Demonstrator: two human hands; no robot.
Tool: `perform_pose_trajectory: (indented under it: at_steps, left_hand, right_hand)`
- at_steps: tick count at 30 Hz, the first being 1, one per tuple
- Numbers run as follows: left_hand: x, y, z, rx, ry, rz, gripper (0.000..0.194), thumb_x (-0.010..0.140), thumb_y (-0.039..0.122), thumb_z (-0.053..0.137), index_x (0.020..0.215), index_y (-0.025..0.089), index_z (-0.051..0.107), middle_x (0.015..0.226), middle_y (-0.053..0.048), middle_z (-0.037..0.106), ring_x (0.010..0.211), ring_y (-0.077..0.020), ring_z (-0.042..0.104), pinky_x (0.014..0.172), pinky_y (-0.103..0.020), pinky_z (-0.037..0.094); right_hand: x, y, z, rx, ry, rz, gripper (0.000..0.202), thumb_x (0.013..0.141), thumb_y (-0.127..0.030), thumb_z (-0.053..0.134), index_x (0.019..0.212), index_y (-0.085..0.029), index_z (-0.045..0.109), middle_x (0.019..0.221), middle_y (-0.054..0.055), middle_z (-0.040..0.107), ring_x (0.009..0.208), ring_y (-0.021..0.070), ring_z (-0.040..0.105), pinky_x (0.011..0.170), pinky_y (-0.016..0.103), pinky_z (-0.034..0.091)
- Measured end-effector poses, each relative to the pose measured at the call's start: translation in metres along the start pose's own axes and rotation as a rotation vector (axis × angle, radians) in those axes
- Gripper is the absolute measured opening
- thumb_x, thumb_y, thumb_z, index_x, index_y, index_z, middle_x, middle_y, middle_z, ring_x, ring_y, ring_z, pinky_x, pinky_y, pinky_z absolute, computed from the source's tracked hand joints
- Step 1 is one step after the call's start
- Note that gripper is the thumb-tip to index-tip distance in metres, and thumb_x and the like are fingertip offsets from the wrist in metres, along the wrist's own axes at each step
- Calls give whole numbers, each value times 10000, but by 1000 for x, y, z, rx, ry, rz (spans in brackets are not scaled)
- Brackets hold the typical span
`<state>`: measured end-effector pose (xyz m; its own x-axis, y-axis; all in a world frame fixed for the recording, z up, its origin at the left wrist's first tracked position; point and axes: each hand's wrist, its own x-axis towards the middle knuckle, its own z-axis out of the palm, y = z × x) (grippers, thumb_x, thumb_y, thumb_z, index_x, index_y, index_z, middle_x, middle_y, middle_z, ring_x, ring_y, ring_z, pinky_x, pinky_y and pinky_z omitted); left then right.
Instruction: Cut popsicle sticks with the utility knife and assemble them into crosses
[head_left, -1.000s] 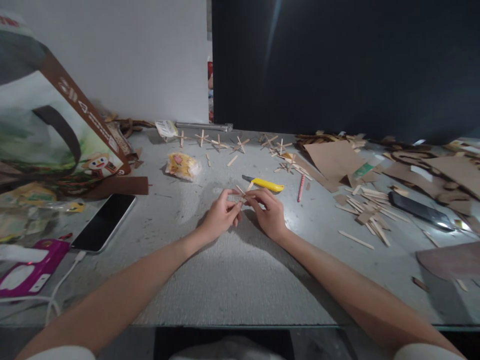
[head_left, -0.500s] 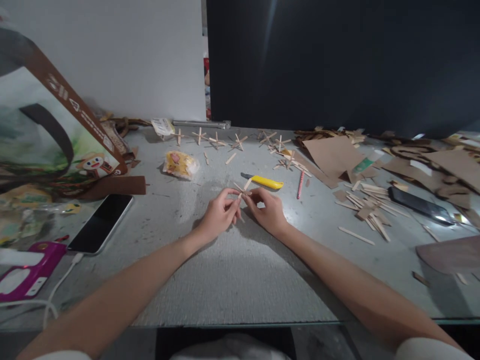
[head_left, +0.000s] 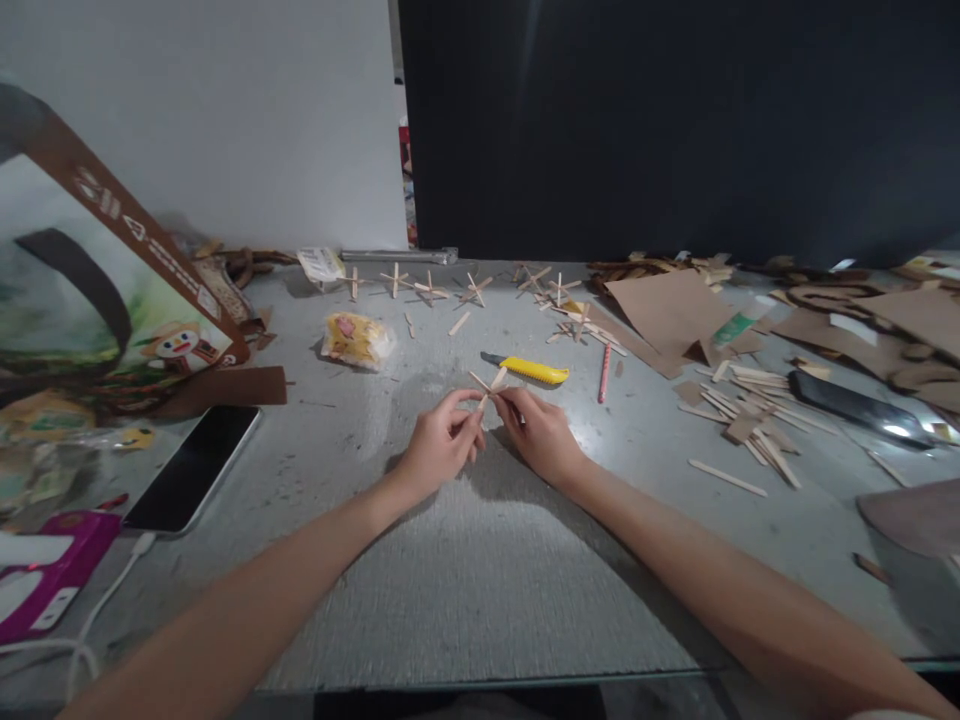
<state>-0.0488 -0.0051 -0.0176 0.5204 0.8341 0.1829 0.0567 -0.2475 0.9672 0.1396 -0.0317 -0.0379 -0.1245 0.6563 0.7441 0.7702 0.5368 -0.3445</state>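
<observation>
Crossed wooden sticks [head_left: 498, 379] are pinched between my two hands at the middle of the table. My left hand [head_left: 444, 438] grips them from the left with thumb and fingertips. From the right, my right hand [head_left: 541, 432] holds them between thumb and bent fingers. Fingertips hide where the sticks meet. Just behind the hands lies a yellow cutter knife [head_left: 534, 371]. A red patterned stick [head_left: 604, 374] is to its right. Several crossed-stick pieces [head_left: 475, 289] stand or lie in a row farther back.
A phone [head_left: 193, 470], a magenta device [head_left: 67, 560] with a white cable and a printed bag [head_left: 112, 270] are at left. Behind my left hand lies a yellow packet [head_left: 357, 341]. Loose sticks [head_left: 757, 425], cardboard [head_left: 664, 312] and a black object [head_left: 855, 406] are at right.
The view has shifted slightly. The crossed sticks have turned a little between my fingers, and the fingers of my right hand have closed in over them. Both hands keep their hold.
</observation>
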Motion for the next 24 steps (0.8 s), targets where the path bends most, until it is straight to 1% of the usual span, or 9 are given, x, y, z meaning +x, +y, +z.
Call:
perform_pose_trajectory:
  at_steps: [5,10,15,20,24]
  left_hand:
    - [2,-1,0,-39,-8,-10,513,968,631,606,1201,173,593,623,47,634,453,-104,542,478,-230,410]
    - [2,0,-1,-62,-2,-19,506,966,623,624,1198,175,588,629,46,639,454,-105,544,472,-231,407]
    - [2,0,-1,-93,4,-7,520,955,634,640,1201,180,581,637,48,641,461,-105,548,484,-235,420]
    - [1,1,-2,-122,2,13,519,967,655,621,1193,189,582,657,32,658,480,-106,567,493,-234,424]
    - [1,3,-3,-172,-14,9,538,948,670,645,1178,188,580,652,24,665,479,-109,573,491,-231,420]
  right_hand:
    - [3,1,0,60,30,-11,240,1112,-346,481,1011,-218,658,825,51,713,685,159,658,658,259,513]
    - [3,-1,-1,98,28,15,199,1103,-317,481,1060,-224,651,863,47,723,689,154,663,660,263,544]
    - [1,-3,0,131,40,34,172,1086,-291,484,1091,-229,645,854,42,714,707,162,672,671,278,571]
    - [2,-3,-1,145,84,24,125,1076,-266,529,1102,-234,647,851,31,713,713,154,682,699,277,584]
    - [1,-4,-2,167,106,0,143,1078,-267,536,1151,-243,657,871,31,718,742,158,698,729,290,596]
